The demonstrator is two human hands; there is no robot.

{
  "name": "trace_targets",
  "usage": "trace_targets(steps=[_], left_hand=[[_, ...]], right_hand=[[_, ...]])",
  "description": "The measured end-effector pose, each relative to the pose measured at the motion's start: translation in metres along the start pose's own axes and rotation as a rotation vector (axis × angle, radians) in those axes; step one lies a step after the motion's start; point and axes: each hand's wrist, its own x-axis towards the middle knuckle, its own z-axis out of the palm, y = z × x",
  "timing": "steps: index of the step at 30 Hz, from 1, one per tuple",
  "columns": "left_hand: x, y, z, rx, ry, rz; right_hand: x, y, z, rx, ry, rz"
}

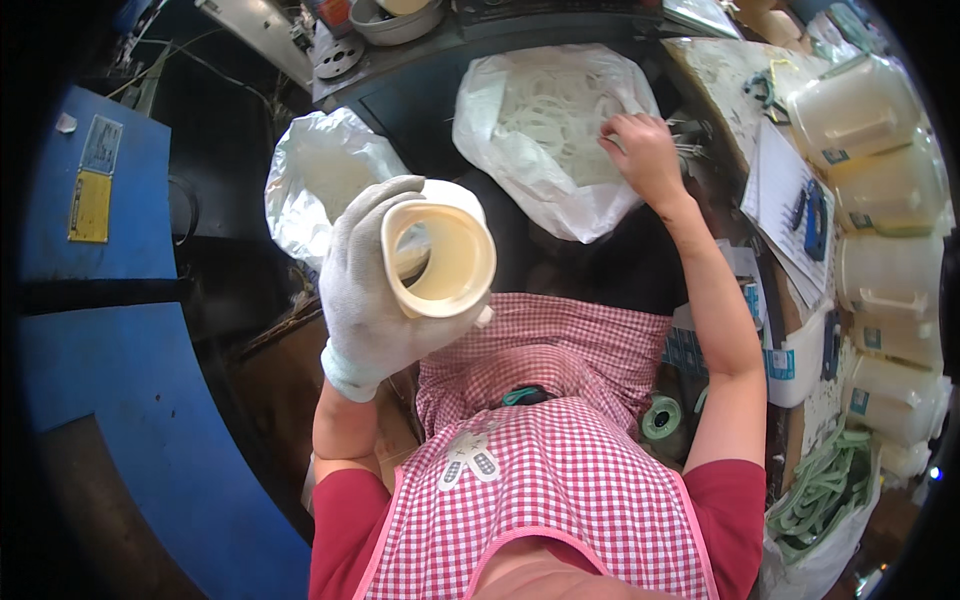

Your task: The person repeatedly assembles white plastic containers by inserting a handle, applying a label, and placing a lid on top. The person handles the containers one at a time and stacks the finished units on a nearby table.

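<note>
My left hand [355, 275], in a pale knitted glove, is closed around a cream plastic jug [466, 212]. The jug's wide round mouth faces me, and I see down into its hollow inside. My right hand [645, 155] is bare and hangs at the right side of an open white plastic bag [490, 110]. Its fingers are curled in toward the thumb; whatever they may hold is too small to make out. Inside that bag lie many translucent whitish plastic rings [560, 115].
A second white bag [300, 150] stands at left, beside blue machine panels [110, 380]. Along the right bench are several translucent jugs [890, 280], papers [775, 210] with a blue cutter [816, 220], and a bag of green strips [825, 490]. A grey bowl [400, 25] sits at the back.
</note>
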Motion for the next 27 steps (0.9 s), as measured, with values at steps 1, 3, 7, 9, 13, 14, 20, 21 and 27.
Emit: trace_targets(steps=[1,3,7,9,13,14,20,21,27], left_hand=[[0.000,0.002,0.001,-0.003,0.002,-0.003],[-0.001,0.004,0.001,0.031,0.013,0.009],[-0.002,0.006,0.000,0.039,0.014,0.019],[-0.002,0.006,-0.001,-0.004,0.014,0.004],[-0.001,0.007,0.001,0.019,-0.025,-0.005],[0.000,0.007,0.002,0.025,-0.018,0.020],[0.003,0.008,0.008,0.008,-0.035,0.037],[0.004,0.009,0.008,0.021,-0.060,0.024],[0.002,0.015,0.008,-0.003,-0.159,-0.021]], right_hand=[[0.001,-0.002,-0.003,0.014,-0.073,-0.001],[0.003,-0.009,-0.015,-0.030,0.004,0.062],[-0.008,-0.034,-0.052,0.204,0.037,0.221],[-0.020,-0.052,-0.067,0.499,-0.013,0.171],[-0.031,-0.083,-0.088,0.386,-0.103,0.307],[-0.028,-0.088,-0.096,0.326,-0.154,0.353],[-0.001,-0.148,-0.147,0.959,0.045,0.114],[0.000,-0.160,-0.151,1.341,-0.016,0.194],[-0.004,-0.194,-0.151,0.898,-0.242,-0.068]])
